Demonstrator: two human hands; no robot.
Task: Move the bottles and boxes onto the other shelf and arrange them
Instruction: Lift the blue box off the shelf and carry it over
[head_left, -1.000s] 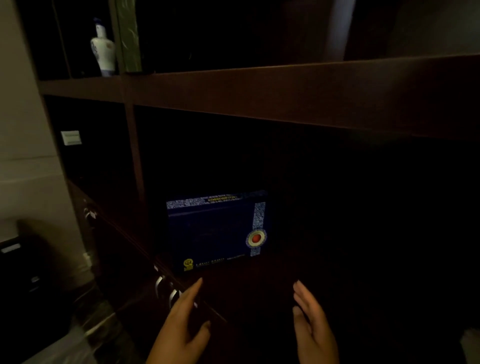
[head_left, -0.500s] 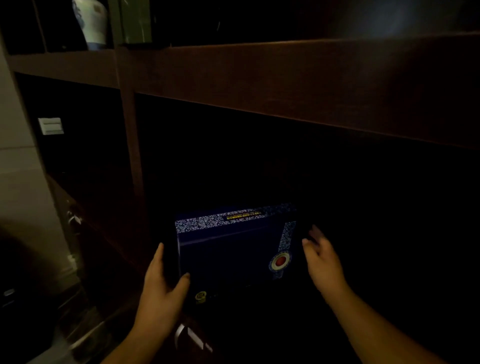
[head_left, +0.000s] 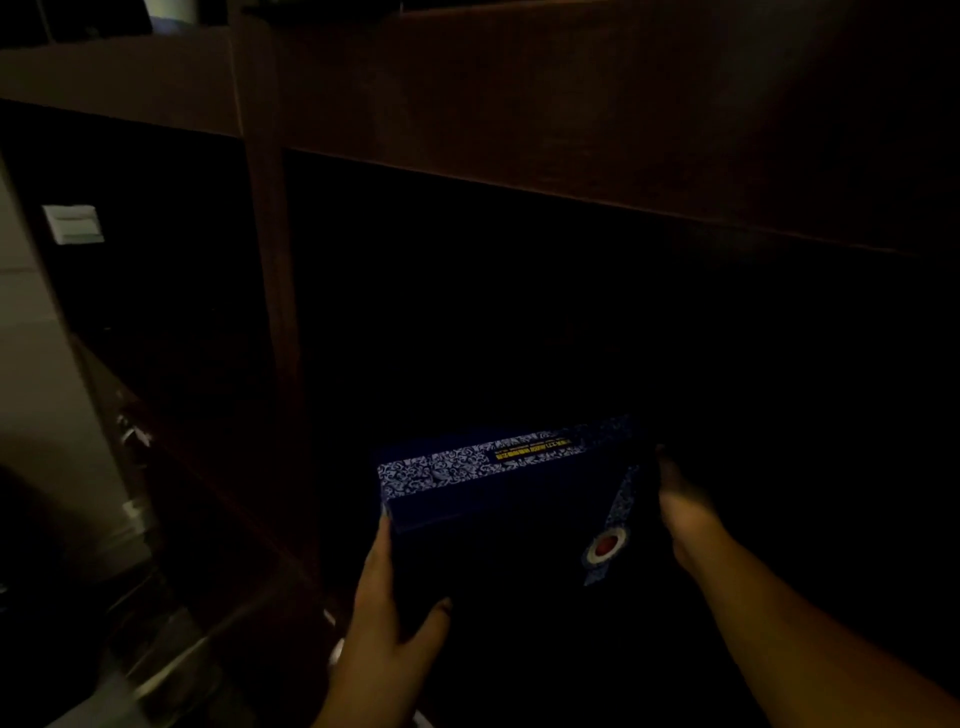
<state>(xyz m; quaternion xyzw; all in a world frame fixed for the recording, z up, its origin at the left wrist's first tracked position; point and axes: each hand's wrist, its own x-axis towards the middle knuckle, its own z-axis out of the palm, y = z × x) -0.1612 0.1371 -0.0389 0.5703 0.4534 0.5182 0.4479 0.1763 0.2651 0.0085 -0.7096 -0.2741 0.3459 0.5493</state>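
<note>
A dark wooden shelf unit fills the scene, its lower bay in shadow. Near its front, a dark blue box sits tilted between both hands: the left hand has a closed grip on its left edge, and the right hand presses its right side.

Very dim, grainy scene: faint light from the left catches a pale wall; dark wooden shelving's recesses fall black.

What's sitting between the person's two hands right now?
In the head view, the dark blue rectangular box with patterned trim fills that gap; the left hand grips its left edge, the right hand its right side.
</note>
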